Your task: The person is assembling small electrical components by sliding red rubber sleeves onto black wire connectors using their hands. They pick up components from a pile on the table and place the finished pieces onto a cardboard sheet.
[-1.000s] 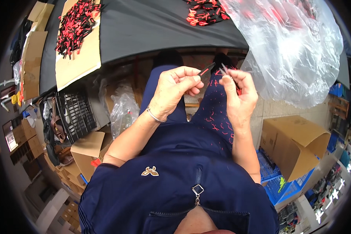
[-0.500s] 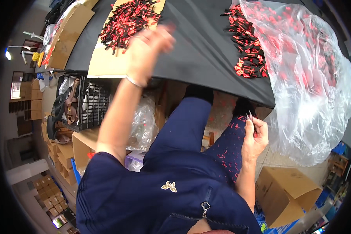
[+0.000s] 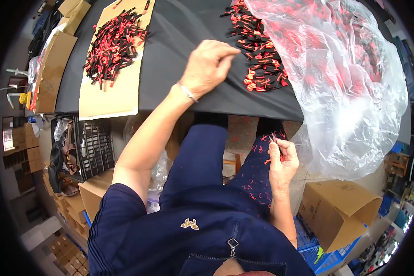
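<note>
My left hand [image 3: 208,69] hovers over the black-covered table, just left of a row of small black-and-red fabric pieces [image 3: 264,69]. Its index finger points at the row, the thumb sits slightly apart below it, and nothing shows between them. Low on the right, above my thigh, my right hand [image 3: 283,161] is closed around thread snips [image 3: 272,138] with the pointed blades up; their handles are mostly hidden by the fingers. On the left a loose heap of similar black-and-red pieces [image 3: 115,48] lies on a cardboard sheet [image 3: 108,103].
A big clear plastic bag [image 3: 349,106] with more red-and-black pieces hangs over the table's right edge. Red thread bits [image 3: 257,184] dot my right trouser leg. An open carton [image 3: 340,209] stands at lower right, a black crate [image 3: 96,147] under the table at left.
My left hand has moved from beside the left heap across to the right-hand row. My right hand still grips the snips near the thigh. The whole view has shifted slightly.
</note>
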Demonstrator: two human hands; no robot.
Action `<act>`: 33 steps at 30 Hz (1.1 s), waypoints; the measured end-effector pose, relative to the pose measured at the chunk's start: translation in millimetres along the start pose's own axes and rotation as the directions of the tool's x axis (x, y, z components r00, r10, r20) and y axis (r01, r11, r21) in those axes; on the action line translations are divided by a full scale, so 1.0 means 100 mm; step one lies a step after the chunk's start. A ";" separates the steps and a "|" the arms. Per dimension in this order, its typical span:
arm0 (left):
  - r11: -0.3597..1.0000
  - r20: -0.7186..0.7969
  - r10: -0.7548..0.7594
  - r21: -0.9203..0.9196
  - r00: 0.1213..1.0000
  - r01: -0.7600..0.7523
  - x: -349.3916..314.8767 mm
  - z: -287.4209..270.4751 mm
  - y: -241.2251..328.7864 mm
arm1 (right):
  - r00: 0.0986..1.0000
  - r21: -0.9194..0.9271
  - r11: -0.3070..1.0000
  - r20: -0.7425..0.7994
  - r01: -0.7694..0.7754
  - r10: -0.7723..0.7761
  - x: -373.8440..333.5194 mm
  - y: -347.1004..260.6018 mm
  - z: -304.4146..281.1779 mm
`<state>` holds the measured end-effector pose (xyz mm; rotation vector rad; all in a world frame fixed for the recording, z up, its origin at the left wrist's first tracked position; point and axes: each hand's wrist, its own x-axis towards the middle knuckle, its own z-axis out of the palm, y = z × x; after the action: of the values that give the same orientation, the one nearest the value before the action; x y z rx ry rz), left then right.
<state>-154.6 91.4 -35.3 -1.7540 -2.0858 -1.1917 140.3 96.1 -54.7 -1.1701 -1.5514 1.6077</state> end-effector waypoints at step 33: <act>-0.229 0.824 -0.313 -0.549 0.473 0.804 -0.87 -0.37 1.39 | 0.714 -0.474 0.628 0.004 0.617 -0.700 -0.21 -0.40 -0.01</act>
<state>-18.2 -0.2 2.1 -0.8638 -2.7160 -3.5370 144.2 82.8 -12.0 -0.7567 -1.9749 0.6430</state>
